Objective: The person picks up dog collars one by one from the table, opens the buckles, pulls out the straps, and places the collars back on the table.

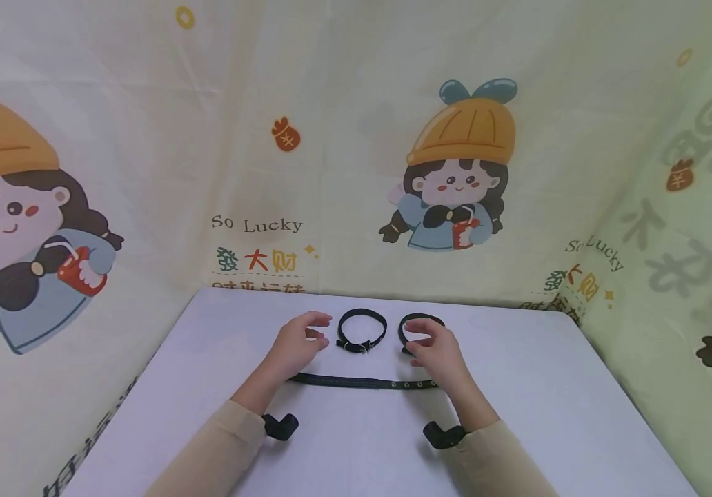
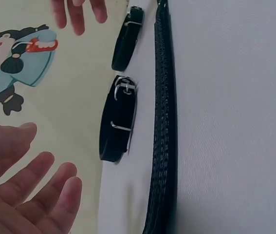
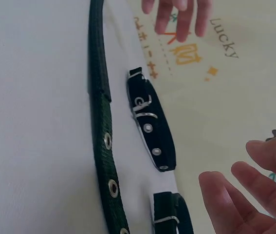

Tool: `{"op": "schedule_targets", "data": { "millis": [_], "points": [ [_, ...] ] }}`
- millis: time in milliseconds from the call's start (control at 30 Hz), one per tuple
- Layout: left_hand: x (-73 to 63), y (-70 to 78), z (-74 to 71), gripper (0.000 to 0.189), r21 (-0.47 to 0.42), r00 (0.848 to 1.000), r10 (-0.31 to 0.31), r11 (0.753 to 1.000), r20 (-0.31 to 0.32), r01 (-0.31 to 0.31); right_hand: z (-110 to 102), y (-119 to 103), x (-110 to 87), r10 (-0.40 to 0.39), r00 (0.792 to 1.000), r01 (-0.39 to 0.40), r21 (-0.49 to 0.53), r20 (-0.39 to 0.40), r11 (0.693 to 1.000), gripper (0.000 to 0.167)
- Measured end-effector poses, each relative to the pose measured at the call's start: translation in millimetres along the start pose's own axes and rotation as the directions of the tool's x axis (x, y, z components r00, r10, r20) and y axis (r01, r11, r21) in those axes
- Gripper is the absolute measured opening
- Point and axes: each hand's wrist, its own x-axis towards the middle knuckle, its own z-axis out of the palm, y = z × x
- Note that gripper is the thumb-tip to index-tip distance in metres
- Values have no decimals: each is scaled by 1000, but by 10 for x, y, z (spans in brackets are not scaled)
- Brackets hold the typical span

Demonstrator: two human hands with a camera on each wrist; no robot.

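Two black buckled collars stand as rings near the back of the table: a middle collar [image 1: 356, 346] and a right collar [image 1: 402, 333]. In front of them, a black strap with metal eyelets [image 1: 346, 382] lies stretched out sideways. My left hand [image 1: 297, 346] hovers left of the middle collar, fingers loosely bent and holding nothing. My right hand [image 1: 441, 353] hovers at the right collar, covering part of it in the head view, its fingers also bent around air. In the right wrist view, eyelets and a silver buckle show on the middle collar [image 3: 158, 131].
The white tabletop [image 1: 356, 449] runs back to a cream cloth backdrop [image 1: 343, 179] printed with cartoon figures and lettering. Cloth also hangs along the left and right sides. A black device [image 1: 281, 426] sticks out from the left wrist, and another black device [image 1: 443, 435] from the right.
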Motion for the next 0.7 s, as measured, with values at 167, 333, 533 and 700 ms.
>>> {"op": "schedule_targets", "data": {
  "millis": [167,333,533,700],
  "points": [
    [71,0,88,43,21,999,-4,1000,36,4,148,28,77,18,999,-17,-36,28,999,39],
    [136,-6,172,43,51,997,-7,999,71,3,288,11,120,42,998,-39,-56,44,998,40],
    [217,7,254,45,87,994,-5,996,113,-4,419,-37,188,45,997,-38,-111,63,993,41],
    [300,6,303,45,153,991,2,988,132,-22,493,-35,277,35,996,-21,-158,85,987,40]
  ]
}}
